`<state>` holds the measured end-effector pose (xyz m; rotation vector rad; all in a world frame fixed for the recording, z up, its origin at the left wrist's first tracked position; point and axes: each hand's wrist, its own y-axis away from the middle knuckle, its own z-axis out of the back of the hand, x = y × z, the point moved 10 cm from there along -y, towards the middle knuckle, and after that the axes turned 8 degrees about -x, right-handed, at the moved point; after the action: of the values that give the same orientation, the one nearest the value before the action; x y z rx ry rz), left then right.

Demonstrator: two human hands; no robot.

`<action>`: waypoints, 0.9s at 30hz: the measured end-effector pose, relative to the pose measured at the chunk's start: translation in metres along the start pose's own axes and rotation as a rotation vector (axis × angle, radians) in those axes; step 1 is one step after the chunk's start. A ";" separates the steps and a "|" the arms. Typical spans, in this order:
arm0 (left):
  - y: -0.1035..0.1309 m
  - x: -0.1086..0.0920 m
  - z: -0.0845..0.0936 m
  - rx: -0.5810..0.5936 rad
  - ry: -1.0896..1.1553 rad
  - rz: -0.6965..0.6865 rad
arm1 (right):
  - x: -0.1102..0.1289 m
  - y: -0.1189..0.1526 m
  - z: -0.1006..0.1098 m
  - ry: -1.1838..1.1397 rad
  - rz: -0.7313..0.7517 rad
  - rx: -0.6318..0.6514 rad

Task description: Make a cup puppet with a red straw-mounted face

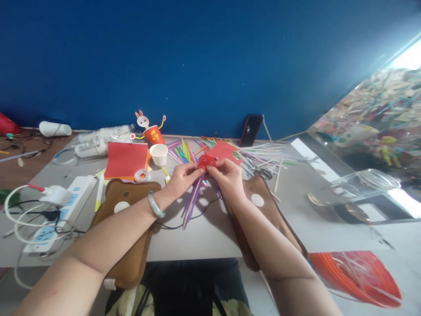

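A small red paper piece [207,162] is held up over the middle of the table between both hands. My left hand [184,177] pinches its left side, and a bracelet circles that wrist. On the other side my right hand [227,175] grips it with thumb and forefinger. Purple and pinkish sticks [192,202] hang down below the fingers; how they join the red piece is hidden. Behind the hands lie a red paper sheet [223,151] and many coloured sticks [184,151].
A white paper cup [159,155], a rabbit figure on a red cup [153,134] and red paper [126,161] stand or lie back left. Brown cushions [131,250] flank the middle. Power strip [66,215] left; scissors [263,172], clear container [358,188] and orange bin [358,276] right.
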<state>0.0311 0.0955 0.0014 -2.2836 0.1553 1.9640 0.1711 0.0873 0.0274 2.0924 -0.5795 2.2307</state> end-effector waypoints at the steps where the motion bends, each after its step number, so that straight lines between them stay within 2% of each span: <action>1: 0.000 -0.001 0.000 -0.004 0.000 -0.003 | -0.001 0.000 -0.001 -0.017 -0.015 0.009; 11: 0.004 -0.007 -0.001 -0.004 0.000 -0.024 | -0.004 0.004 -0.019 -0.139 -0.133 0.150; 21: 0.009 0.003 -0.012 0.040 0.075 0.162 | -0.013 0.003 -0.019 -0.143 -0.177 0.151; 27: 0.012 0.004 -0.014 0.048 0.100 0.197 | -0.011 0.006 -0.021 -0.127 -0.174 0.167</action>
<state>0.0432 0.0817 -0.0007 -2.4189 0.4486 1.9094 0.1509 0.0904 0.0150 2.2766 -0.2107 2.1285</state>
